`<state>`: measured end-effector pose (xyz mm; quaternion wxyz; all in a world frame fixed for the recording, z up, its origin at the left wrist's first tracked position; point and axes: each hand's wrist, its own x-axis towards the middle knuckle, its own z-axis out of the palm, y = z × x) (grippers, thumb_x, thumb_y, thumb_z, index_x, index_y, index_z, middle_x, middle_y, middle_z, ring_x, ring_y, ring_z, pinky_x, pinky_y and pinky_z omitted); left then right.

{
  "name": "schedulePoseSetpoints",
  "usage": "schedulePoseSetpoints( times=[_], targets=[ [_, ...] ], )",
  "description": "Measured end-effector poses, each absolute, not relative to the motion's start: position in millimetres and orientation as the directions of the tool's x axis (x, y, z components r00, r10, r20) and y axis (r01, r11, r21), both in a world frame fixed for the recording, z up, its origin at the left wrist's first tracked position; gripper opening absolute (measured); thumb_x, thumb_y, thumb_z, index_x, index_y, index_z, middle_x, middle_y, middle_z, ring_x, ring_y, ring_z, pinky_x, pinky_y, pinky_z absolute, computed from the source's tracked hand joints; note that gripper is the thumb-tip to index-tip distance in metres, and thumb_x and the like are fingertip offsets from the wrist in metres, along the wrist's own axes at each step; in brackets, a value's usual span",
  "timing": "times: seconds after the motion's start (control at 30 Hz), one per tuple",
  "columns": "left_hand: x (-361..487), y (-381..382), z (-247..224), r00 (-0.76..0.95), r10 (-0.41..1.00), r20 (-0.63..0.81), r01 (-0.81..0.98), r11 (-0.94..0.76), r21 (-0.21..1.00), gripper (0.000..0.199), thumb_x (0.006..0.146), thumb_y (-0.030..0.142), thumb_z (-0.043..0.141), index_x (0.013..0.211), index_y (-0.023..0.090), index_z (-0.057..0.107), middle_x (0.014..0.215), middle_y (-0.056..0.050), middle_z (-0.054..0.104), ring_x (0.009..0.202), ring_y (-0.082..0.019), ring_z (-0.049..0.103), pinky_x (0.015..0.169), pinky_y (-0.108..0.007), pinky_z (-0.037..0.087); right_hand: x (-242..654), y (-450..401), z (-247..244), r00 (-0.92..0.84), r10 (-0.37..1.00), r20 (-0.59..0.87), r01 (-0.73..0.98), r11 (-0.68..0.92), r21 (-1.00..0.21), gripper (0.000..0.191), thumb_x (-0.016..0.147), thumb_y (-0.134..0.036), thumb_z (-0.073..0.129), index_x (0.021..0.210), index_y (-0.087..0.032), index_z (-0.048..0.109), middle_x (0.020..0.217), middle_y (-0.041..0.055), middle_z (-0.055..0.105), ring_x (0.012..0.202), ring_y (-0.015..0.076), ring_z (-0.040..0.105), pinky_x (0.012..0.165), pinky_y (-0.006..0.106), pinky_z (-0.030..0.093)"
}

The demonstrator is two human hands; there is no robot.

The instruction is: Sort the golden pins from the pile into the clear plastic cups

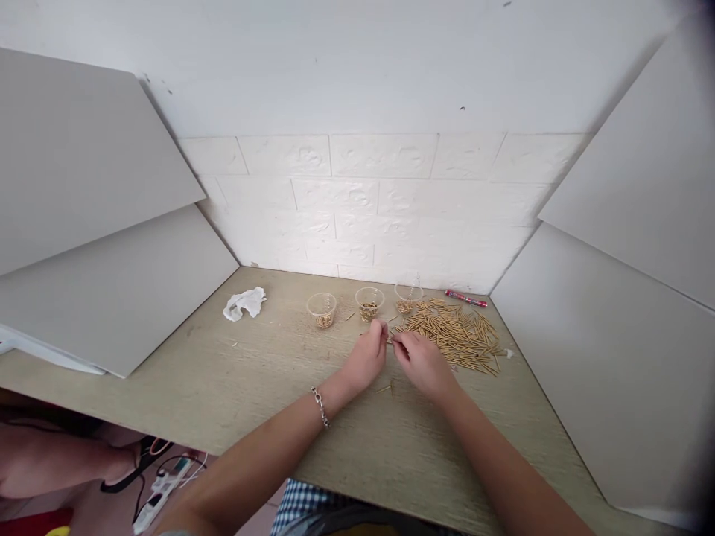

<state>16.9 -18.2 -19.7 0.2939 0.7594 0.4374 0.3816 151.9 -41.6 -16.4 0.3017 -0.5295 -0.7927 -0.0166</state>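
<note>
From the head camera, the left hand [366, 361] and the right hand [421, 362] met over the wooden table [268, 372], fingertips pointing at each other. The fingers of both hands were closed in a pinch on a thin brass pin [389, 341] that bridged the small gap between them; how firmly each held it was too small to tell. A chain bracelet [320, 406] sat on the left wrist.

Just right of the right fingers, and a little beyond them, lay a loose heap of brass pins [455, 333]. Directly beyond the fingertips stood three clear plastic cups in a row: the left cup [322, 309], the middle cup [369, 303] and the right cup [407, 296], each with small brass pieces in the bottom. Two stray pins [387, 387] lay on the table just on the near side of the fingers. A red pen [465, 299] lay past the heap by the wall, and a crumpled white tissue [244, 303] lay well to the left of the left fingers.
</note>
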Motion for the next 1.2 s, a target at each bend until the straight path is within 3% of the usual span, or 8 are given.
schedulePoseSetpoints(
  times=[0.37,0.6,0.7,0.8,1.0,1.1,1.2],
  targets=[
    [12,-17,-15,0.427,0.847,0.317,0.446,-0.502,0.741,0.012,0.085,0.018,0.028,0.083,0.018,0.04,0.072,-0.001,0.047,0.062,-0.013,0.043,0.063,-0.027,0.037,155,-40,-14,-0.257,0.873,0.414,0.779,0.441,-0.446,0.018,0.084,-0.019,0.041,0.077,-0.019,0.058,0.071,0.0025,0.061,0.065,0.015,0.055,0.06,0.026,0.038],
    [8,-12,-13,0.408,0.852,0.329,0.375,-0.485,0.79,0.014,0.086,0.022,0.031,0.091,0.018,0.043,0.076,-0.002,0.048,0.069,-0.014,0.045,0.067,-0.027,0.036,159,-39,-12,-0.189,0.862,0.47,0.718,0.448,-0.532,0.018,0.083,-0.023,0.043,0.08,-0.018,0.06,0.075,0.0031,0.063,0.066,0.0142,0.056,0.062,0.025,0.039],
    [6,-5,-13,0.31,0.908,0.281,0.284,-0.37,0.884,0.021,0.085,0.024,0.035,0.103,0.017,0.044,0.072,0.0,0.047,0.067,-0.013,0.044,0.066,-0.027,0.036,163,-39,-7,-0.078,0.879,0.471,0.722,0.376,-0.581,0.022,0.084,-0.031,0.042,0.079,-0.018,0.059,0.067,0.0015,0.061,0.058,0.013,0.052,0.056,0.024,0.037],
    [4,2,-12,0.279,0.95,0.138,0.114,-0.175,0.978,0.023,0.082,0.025,0.04,0.1,0.016,0.051,0.067,0.001,0.045,0.063,-0.012,0.043,0.064,-0.025,0.035,164,-39,-4,0.012,0.889,0.459,0.714,0.313,-0.626,0.029,0.086,-0.036,0.038,0.075,-0.018,0.058,0.061,0.0006,0.057,0.054,0.0127,0.048,0.053,0.024,0.034],
    [6,1,-11,0.372,0.927,-0.043,-0.156,0.108,0.982,0.025,0.066,0.031,0.065,0.085,0.015,0.061,0.071,0.001,0.052,0.063,-0.008,0.044,0.063,-0.022,0.034,154,-41,-10,0.082,0.867,0.491,0.634,0.335,-0.697,0.019,0.083,-0.033,0.045,0.079,-0.018,0.056,0.068,0.0007,0.059,0.057,0.0118,0.05,0.053,0.023,0.038],
    [8,-3,-11,0.424,0.898,-0.12,-0.238,0.239,0.942,0.03,0.061,0.034,0.07,0.083,0.014,0.062,0.073,0.0,0.054,0.062,-0.008,0.045,0.063,-0.022,0.035,151,-41,-15,0.078,0.817,0.572,0.691,0.369,-0.621,0.016,0.082,-0.03,0.047,0.08,-0.018,0.057,0.073,0.0015,0.061,0.058,0.0116,0.051,0.057,0.023,0.04],
    [9,-6,-12,0.46,0.874,-0.155,-0.251,0.295,0.922,0.031,0.06,0.034,0.072,0.08,0.013,0.063,0.073,-0.001,0.057,0.063,-0.008,0.046,0.063,-0.022,0.035,150,-42,-18,-0.021,0.749,0.662,0.793,0.415,-0.445,0.016,0.083,-0.025,0.046,0.079,-0.018,0.058,0.074,0.0028,0.062,0.064,0.0134,0.054,0.062,0.025,0.04]
  ],
)
